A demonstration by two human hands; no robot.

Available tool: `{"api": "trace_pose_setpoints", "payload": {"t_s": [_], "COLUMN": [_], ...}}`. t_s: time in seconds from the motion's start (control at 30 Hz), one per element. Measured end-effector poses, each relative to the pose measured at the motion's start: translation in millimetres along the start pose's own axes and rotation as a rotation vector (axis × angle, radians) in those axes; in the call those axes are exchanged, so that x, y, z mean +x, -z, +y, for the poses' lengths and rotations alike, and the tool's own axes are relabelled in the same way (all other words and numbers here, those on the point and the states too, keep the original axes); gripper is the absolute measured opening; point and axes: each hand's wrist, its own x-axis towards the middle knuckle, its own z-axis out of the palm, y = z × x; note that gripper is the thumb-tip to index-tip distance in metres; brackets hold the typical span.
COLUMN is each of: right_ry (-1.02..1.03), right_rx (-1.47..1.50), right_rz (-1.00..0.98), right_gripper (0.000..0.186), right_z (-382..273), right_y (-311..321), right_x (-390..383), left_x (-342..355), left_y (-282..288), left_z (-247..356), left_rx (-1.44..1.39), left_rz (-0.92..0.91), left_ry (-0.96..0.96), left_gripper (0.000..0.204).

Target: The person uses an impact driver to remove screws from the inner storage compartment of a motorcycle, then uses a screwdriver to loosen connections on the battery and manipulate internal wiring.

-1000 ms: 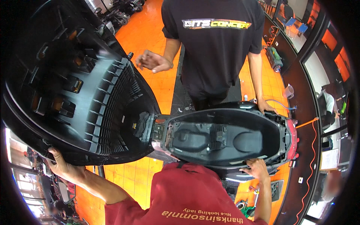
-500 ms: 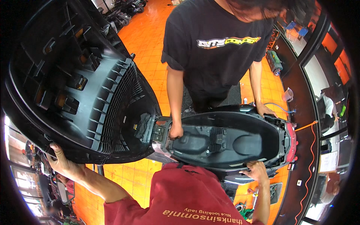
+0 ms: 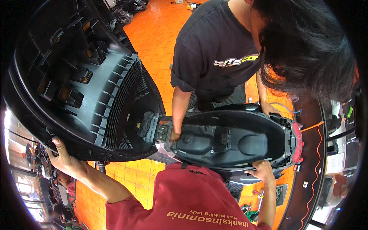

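Observation:
A black scooter seat (image 3: pixel 96 88) stands raised at the left, its ribbed plastic underside showing. My left hand (image 3: pixel 66 161) is closed round the seat's lower edge, thumb on top. Under the seat, the scooter's black storage bucket (image 3: pixel 245 143) lies exposed. My right hand (image 3: pixel 263 171) curls its fingers over the bucket's near rim, toward the rear. Across from me a co-worker leans over the scooter. One of the co-worker's hands (image 3: pixel 175 136) is at the bucket's front end beside the seat hinge (image 3: pixel 162 132), partly hidden. The co-worker's other hand (image 3: pixel 271 109) rests near the tail.
The scooter's red tail piece (image 3: pixel 296 140) is at the right. An orange hose (image 3: pixel 319 161) runs along the dark floor strip beyond it. Tools and a grey tray (image 3: pixel 281 193) lie on the orange tiles near my right forearm. More motorcycles (image 3: pixel 124 11) stand at the far left.
The co-worker has bent further forward, the head now covering the upper right. Their hand by the hinge has gone lower into the bucket's front. My hands keep their holds.

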Motion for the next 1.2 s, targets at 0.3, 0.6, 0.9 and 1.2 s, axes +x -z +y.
{"api": "trace_pose_setpoints", "payload": {"t_s": [0.3,0.6,0.9,1.2], "right_ry": [-0.005,0.013,0.030,0.019], "right_rx": [-0.001,0.005,-0.046,-0.042], "right_rz": [0.011,0.042,0.024,0.055], "right_gripper": [0.049,0.048,0.045,0.048], "right_z": [-6.3,-11.5,-9.6,-13.3], "right_y": [6.6,7.4,6.1,1.5], "right_x": [1.2,0.4,-2.1,-4.2], "left_x": [1.5,4.0,4.1,7.8], "left_y": [-5.9,-9.8,-14.9,-7.3], "left_z": [2.5,-1.0,-5.4,-16.9], "left_rx": [-0.040,-0.035,-0.029,-0.052], "left_rz": [-0.047,-0.065,-0.039,-0.015], "left_ry": [-0.008,-0.017,-0.032,-0.038], "left_gripper": [0.062,0.059,0.059,0.061]}}
